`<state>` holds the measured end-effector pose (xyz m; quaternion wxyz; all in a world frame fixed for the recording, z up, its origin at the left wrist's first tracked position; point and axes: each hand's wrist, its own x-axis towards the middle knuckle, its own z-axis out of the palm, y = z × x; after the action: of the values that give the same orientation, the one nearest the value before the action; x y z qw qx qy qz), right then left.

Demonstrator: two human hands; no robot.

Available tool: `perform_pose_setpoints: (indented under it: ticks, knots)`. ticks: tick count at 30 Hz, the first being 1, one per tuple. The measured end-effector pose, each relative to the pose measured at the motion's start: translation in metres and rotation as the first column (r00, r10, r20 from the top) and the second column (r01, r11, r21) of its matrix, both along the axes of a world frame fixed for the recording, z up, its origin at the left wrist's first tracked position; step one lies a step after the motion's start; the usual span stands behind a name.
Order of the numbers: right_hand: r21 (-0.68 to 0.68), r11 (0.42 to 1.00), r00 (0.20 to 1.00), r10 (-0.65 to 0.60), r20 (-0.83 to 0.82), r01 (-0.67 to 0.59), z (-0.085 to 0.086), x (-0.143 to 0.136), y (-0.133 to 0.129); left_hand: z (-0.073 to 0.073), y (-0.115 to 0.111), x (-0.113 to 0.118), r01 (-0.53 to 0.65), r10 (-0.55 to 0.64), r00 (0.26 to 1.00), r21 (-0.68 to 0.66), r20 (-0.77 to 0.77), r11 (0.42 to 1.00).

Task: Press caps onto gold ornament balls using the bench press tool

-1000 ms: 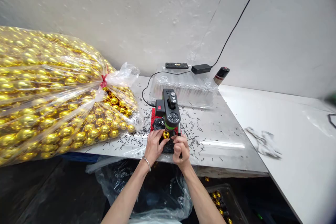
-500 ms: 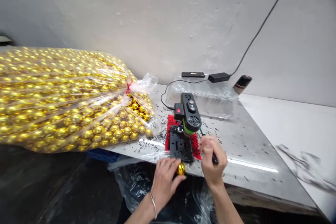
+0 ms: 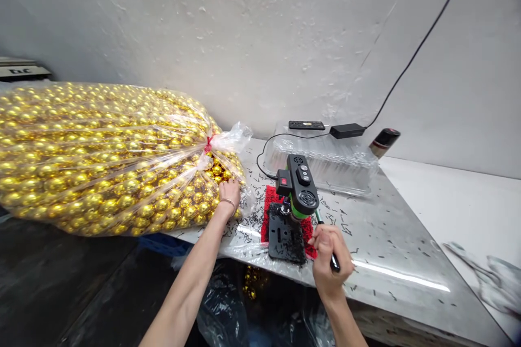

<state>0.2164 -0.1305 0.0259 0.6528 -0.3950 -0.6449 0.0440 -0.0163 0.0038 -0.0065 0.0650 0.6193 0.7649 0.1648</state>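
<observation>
Reaching into the mouth of the clear plastic bag with my left hand, I have my fingers pushed in among the gold balls just left of the small drill press; whether they are closed on a ball I cannot tell, since the film and the balls hide the tips. I judge it best to pinch one ball lightly, because the skins look slick, hard and mirror-bright and would roll away under a loose touch. My right hand is wrapped firmly round the black lever handle just right of the press. Under the press lies a black slotted plate on a red mat, both thick with dark curled shavings that also litter the shiny bench. Behind the press sits a ribbed clear tray; the bag is crinkly, knotted with red tie.
</observation>
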Motion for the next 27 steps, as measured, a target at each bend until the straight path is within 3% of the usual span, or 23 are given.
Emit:
perform_pose_setpoints:
  ticks: [2, 5, 7, 8, 9, 10, 11, 13, 15, 17, 20, 22, 24, 27]
  knots:
    - [0.012, 1.0, 1.0, 0.001, 0.011, -0.001, 0.0, 0.0, 0.0, -0.001, 0.008, -0.001, 0.0, 0.001, 0.999, -0.024, 0.051, 1.0]
    - [0.022, 1.0, 0.999, 0.013, 0.038, -0.014, -0.002, 0.001, 0.0, 0.0, 0.002, -0.003, 0.006, -0.005, 0.993, -0.008, 0.118, 1.0]
    - [0.021, 1.0, 0.999, 0.019, 0.038, -0.02, -0.004, 0.002, 0.0, 0.002, -0.01, -0.006, -0.004, -0.017, 0.94, 0.06, 0.341, 0.998]
    - [0.018, 1.0, 0.999, 0.018, 0.031, -0.019, -0.005, 0.002, 0.0, 0.003, -0.019, -0.007, -0.025, -0.033, 0.851, 0.104, 0.524, 0.994]
    - [0.012, 1.0, 1.0, 0.016, 0.022, -0.016, -0.006, 0.001, 0.0, 0.004, -0.028, -0.008, -0.06, -0.058, 0.697, 0.139, 0.715, 0.989]
    - [0.008, 1.0, 1.0, 0.014, 0.013, -0.015, -0.007, 0.001, 0.0, 0.005, -0.039, -0.009, -0.099, -0.085, 0.49, 0.153, 0.868, 0.983]
    - [0.005, 1.0, 1.0, 0.015, 0.005, -0.015, -0.008, 0.001, 0.0, 0.006, -0.05, -0.008, -0.128, -0.105, 0.271, 0.144, 0.957, 0.981]
    - [0.008, 1.0, 1.0, 0.02, -0.008, -0.02, -0.009, 0.0, 0.0, 0.006, -0.072, -0.005, -0.129, -0.096, -0.057, 0.088, 0.994, 0.988]
    - [0.017, 0.999, 1.0, 0.027, -0.013, -0.027, -0.009, -0.001, 0.0, 0.004, -0.091, 0.002, -0.083, -0.033, -0.248, 0.012, 0.968, 0.996]
    - [0.016, 1.0, 1.0, 0.025, -0.01, -0.024, -0.008, -0.001, 0.0, 0.0, -0.104, 0.012, -0.046, 0.049, -0.331, -0.068, 0.942, 0.997]
    - [-0.006, 1.0, 1.0, 0.01, -0.003, -0.011, -0.007, 0.0, -0.001, -0.008, -0.113, 0.032, -0.029, 0.111, -0.357, -0.13, 0.927, 0.991]
    - [-0.022, 1.0, 1.0, 0.006, 0.006, -0.006, -0.006, 0.0, -0.002, -0.016, -0.113, 0.048, -0.007, 0.094, -0.302, -0.101, 0.949, 0.995]
    - [-0.036, 0.999, 1.0, 0.005, 0.016, -0.004, -0.005, 0.0, -0.003, -0.024, -0.11, 0.065, 0.043, 0.051, -0.157, -0.045, 0.986, 0.998]
    - [-0.04, 0.999, 0.999, 0.004, 0.034, -0.002, -0.004, 0.001, -0.004, -0.034, -0.104, 0.085, 0.124, -0.07, 0.158, 0.05, 0.985, 0.991]
